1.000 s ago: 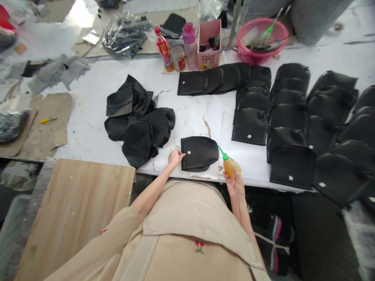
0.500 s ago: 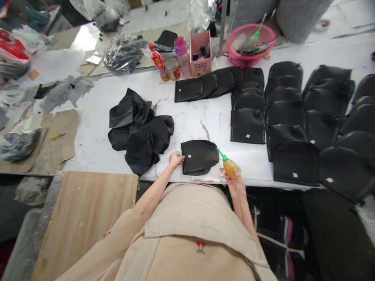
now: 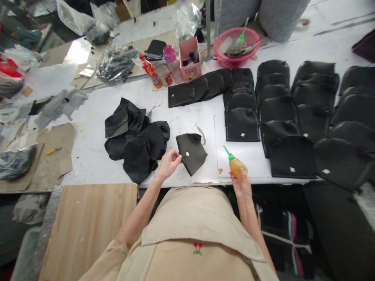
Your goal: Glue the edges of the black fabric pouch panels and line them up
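Observation:
My left hand [image 3: 170, 164] pinches the left edge of a black leather-like piece [image 3: 193, 150] with a small white tag near that edge. The piece is tilted and partly folded over the white tabletop. In my right hand [image 3: 241, 183] is a squeeze bottle [image 3: 238, 168] of amber glue-like liquid, its green nozzle pointing up and left, apart from the piece. A loose heap of black pieces [image 3: 137, 156] lies left of my left hand. Right of the bottle, overlapping rows of similar black pieces [image 3: 242, 125] are laid out, some with white tags.
At the back stand a red-capped drink bottle [image 3: 150, 70], a glass jar [image 3: 164, 74], a pink-lidded bottle [image 3: 172, 64], a pink box [image 3: 190, 70] and a pink basin [image 3: 218, 48] of tools. A yellow cutter [image 3: 53, 150] lies on cardboard at left. A wooden board [image 3: 88, 226] sits below the table edge.
The black piece has tilted and shifted left, pulled by my left hand. My right hand has drawn the glue bottle away from its edge to the right. The camera view has shifted slightly.

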A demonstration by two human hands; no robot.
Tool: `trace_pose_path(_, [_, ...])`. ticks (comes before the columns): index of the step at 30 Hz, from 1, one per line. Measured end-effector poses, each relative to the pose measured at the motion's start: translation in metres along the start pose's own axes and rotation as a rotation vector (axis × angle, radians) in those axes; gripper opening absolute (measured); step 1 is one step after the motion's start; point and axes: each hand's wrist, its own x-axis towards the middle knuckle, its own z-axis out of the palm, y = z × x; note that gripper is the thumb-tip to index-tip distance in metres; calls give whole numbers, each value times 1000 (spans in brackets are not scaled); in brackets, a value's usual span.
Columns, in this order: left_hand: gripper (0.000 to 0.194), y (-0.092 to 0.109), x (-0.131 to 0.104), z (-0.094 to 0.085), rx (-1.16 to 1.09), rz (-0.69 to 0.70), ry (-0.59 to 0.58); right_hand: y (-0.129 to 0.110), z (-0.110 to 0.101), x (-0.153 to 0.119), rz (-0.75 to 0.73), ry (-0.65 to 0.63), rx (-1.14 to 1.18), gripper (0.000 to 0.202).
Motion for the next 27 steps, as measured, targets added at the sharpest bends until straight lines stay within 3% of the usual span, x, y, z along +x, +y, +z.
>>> trace_pose_path(3, [20, 5, -4, -3, -112, 41, 77, -3, -1, 3, -24, 18, 37, 44])
trace_pose_path(5, [22, -1, -6, 1, -222, -4, 93, -4, -1, 3, -31, 23, 49, 43])
trace_pose_path(12, [27, -56, -17, 26, -644, -502, 237, 0, -3, -1, -10, 35, 50, 47])
trace_pose_path(18, [16, -93, -18, 33, -789, -764, 87, 7, -4, -10, 30, 63, 79, 49])
trace_pose_path(22, [23, -85, -14, 38, -870, -733, 63, 6, -5, -18, 39, 55, 78, 47])
trace_pose_path(27, [30, -48, -15, 42, -967, -639, 59, -2, -20, -25, -21, 104, 130, 45])
